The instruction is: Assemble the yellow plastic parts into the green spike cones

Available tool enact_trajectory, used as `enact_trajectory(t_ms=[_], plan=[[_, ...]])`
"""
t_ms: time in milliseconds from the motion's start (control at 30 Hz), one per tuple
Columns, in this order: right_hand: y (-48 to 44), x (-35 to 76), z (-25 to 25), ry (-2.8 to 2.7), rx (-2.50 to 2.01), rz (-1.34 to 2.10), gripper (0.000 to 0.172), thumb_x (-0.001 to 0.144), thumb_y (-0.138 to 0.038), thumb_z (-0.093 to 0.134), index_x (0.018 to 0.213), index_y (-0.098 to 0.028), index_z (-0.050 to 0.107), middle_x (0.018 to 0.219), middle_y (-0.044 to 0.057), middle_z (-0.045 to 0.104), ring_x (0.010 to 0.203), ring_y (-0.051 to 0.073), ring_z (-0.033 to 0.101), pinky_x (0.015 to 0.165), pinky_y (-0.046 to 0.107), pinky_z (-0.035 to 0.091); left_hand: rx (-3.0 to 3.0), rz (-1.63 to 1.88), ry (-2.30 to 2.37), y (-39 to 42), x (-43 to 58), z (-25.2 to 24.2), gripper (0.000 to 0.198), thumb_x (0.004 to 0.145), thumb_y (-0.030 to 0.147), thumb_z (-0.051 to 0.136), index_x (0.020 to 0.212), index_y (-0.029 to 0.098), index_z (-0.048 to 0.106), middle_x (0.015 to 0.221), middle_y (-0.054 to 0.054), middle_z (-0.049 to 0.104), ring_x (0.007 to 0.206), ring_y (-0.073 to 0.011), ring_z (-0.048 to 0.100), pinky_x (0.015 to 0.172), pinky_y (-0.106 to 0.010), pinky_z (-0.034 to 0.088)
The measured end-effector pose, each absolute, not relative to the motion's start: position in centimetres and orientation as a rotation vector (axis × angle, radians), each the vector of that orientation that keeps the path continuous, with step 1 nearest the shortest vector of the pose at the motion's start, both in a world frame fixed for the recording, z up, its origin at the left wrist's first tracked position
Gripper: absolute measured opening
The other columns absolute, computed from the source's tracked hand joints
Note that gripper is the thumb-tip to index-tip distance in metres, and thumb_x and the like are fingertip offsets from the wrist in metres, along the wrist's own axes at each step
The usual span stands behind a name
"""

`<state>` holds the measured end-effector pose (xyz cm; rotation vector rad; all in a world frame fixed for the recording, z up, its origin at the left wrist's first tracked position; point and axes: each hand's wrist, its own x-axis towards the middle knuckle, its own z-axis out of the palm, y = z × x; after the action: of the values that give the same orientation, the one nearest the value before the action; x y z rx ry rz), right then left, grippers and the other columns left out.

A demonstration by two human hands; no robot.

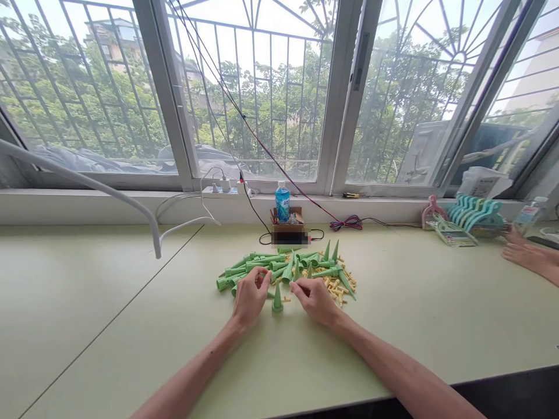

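Observation:
My left hand [252, 295] is at the near left side of a heap of green plastic cones [240, 270], its thumb and fingers pinched together. Opposite it, my right hand [315, 298] is also closed in a pinch. Whatever either pinch holds, if anything, is too small to make out. Between the hands, a single green cone [278, 299] stands upright on its wide collar, point up. Right beside it lies a small yellow T-shaped piece [286, 299]. Many more yellow T-shaped pieces [335, 288] lie at the heap's right side, partly under cones and behind my right hand.
Behind the heap, a blue bottle [282, 202] stands in a small cardboard box [299, 216]. Cables [347, 223] run along the sill. Hangers [474, 212] lie at right, near another person's hand [528, 256]. A white tubular arm [131, 201] reaches over the left side.

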<state>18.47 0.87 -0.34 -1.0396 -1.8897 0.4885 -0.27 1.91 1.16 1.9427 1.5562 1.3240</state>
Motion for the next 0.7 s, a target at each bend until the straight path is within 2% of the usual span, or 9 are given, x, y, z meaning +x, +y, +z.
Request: enact_trajectory(t_ms=[133, 267, 400, 533, 600, 700], plan=[[0.9, 18.4, -0.5, -1.887, -1.044, 0.500, 0.046, 0.096, -0.039, 0.044, 0.056, -0.017, 0.048, 0.052, -0.004, 0.035, 0.051, 0.010, 0.029, 0.051, 0.025, 0.023, 1.856, 1.475, 1.569, 1.6, -0.4, 1.7, 0.030, 0.091, 0.048, 0.048, 0.093, 0.018, 0.056, 0.076, -0.002, 0.068, 0.050, -0.0136, 0.059, 0.052, -0.024, 0.043], [0.8, 18.3, -0.8, -1.870, -1.045, 0.521, 0.045, 0.096, -0.041, 0.044, 0.061, -0.016, 0.056, 0.052, -0.004, 0.033, 0.050, 0.010, 0.029, 0.051, 0.025, 0.023, 1.863, 1.594, 1.611, 1.1, -0.4, 1.8, 0.027, 0.095, 0.045, 0.044, 0.097, 0.019, 0.052, 0.085, -0.004, 0.069, 0.046, -0.0098, 0.055, 0.049, -0.022, 0.042], [0.5, 18.2, -0.8, -1.845, -1.055, 0.525, 0.048, 0.097, -0.046, 0.042, 0.064, -0.015, 0.060, 0.051, -0.005, 0.032, 0.049, 0.010, 0.028, 0.050, 0.025, 0.024, 1.878, 1.696, 1.504, 0.3, -0.3, 1.6, 0.021, 0.098, 0.040, 0.040, 0.099, 0.020, 0.045, 0.103, -0.008, 0.069, 0.049, -0.0081, 0.056, 0.049, -0.020, 0.045], [0.3, 18.2, -0.7, -1.816, -1.032, 0.540, 0.050, 0.098, -0.049, 0.041, 0.067, -0.015, 0.061, 0.051, -0.005, 0.031, 0.048, 0.010, 0.029, 0.050, 0.024, 0.027, 2.130, 1.805, 1.344, -0.2, -0.1, 1.1, 0.010, 0.098, 0.026, 0.043, 0.102, 0.020, 0.049, 0.090, -0.004, 0.066, 0.055, -0.0081, 0.058, 0.056, -0.020, 0.048], [0.2, 18.2, -0.6, -1.792, -0.996, 0.561, 0.052, 0.098, -0.050, 0.039, 0.068, -0.015, 0.062, 0.049, -0.005, 0.032, 0.047, 0.010, 0.031, 0.050, 0.023, 0.030, 2.301, 1.906, 1.167, -0.4, 0.1, 0.8, 0.006, 0.096, 0.022, 0.047, 0.100, 0.019, 0.052, 0.084, -0.002, 0.063, 0.055, -0.0077, 0.056, 0.054, -0.019, 0.047], [0.0, 18.3, -0.3, -1.787, -0.932, 0.581, 0.052, 0.100, -0.049, 0.035, 0.071, -0.015, 0.062, 0.048, -0.005, 0.038, 0.046, 0.010, 0.037, 0.052, 0.023, 0.034, 2.488, 1.801, 0.993, -0.7, 0.3, 0.4, 0.009, 0.095, 0.015, 0.051, 0.102, 0.019, 0.055, 0.084, -0.001, 0.061, 0.053, -0.0057, 0.052, 0.051, -0.017, 0.043]])
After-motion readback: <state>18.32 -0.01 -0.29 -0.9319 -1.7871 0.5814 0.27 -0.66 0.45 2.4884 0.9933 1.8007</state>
